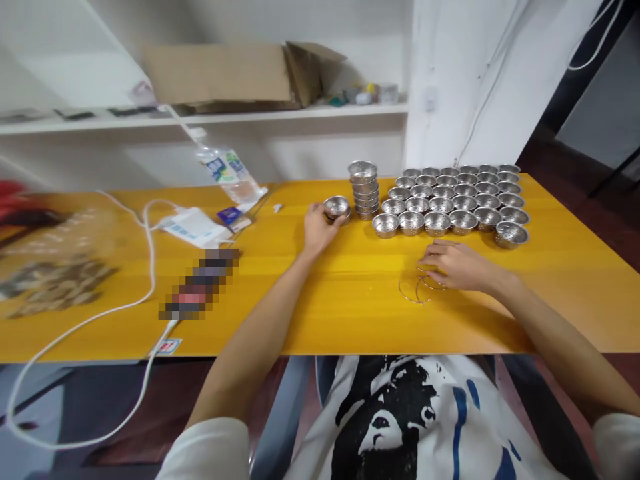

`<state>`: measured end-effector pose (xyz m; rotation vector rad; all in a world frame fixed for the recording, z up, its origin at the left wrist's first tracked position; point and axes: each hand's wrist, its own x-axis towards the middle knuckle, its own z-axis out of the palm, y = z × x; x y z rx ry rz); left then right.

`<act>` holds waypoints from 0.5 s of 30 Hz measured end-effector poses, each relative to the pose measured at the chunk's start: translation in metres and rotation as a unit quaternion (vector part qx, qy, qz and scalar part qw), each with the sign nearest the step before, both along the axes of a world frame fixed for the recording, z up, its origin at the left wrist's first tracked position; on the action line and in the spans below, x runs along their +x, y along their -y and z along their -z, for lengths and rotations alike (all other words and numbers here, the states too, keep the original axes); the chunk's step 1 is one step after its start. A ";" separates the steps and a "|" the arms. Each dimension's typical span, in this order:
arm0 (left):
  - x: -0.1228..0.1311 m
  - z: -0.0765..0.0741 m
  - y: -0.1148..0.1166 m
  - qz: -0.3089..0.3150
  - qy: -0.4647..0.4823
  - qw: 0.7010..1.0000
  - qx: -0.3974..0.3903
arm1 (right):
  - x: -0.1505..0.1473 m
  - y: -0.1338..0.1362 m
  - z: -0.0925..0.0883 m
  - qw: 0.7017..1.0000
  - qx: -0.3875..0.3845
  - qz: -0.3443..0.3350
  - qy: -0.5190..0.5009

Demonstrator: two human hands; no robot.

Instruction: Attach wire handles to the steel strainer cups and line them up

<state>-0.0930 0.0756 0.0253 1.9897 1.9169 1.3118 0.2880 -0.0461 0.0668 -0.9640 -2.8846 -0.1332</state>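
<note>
My left hand [320, 230] is closed round the side of a small perforated metal cup [337, 202] that stands upright on the yellow table [350, 300]. Just right of this cup rises a stack of similar metal cups [367, 190]. My right hand [450, 263] has its fingers bent and pinched on thin wire rings [413, 293], low over the table; the fingers hide part of the rings. Several rows of upright perforated cups [437, 223] stand beyond my right hand, and a cup [511, 233] sits at their near right corner.
On the left are a white cable [153, 267], a white box-like device [195, 227], a tilted plastic bottle [230, 170] and a blurred pile of brownish pieces [65, 287]. A phone-sized pixelated patch lies nearby. A cardboard box [220, 73] rests on the shelf [370, 111].
</note>
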 end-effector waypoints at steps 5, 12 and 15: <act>0.002 -0.002 0.002 -0.020 0.004 1.000 -0.007 | 0.002 -0.004 0.007 0.999 0.002 0.023 0.047; 0.010 -0.019 0.014 -0.041 0.036 0.995 0.085 | 0.000 -0.005 0.007 0.998 0.063 0.009 -0.019; 0.024 -0.031 0.032 0.001 0.056 0.986 0.156 | 0.000 -0.003 0.000 0.986 0.112 0.051 -0.110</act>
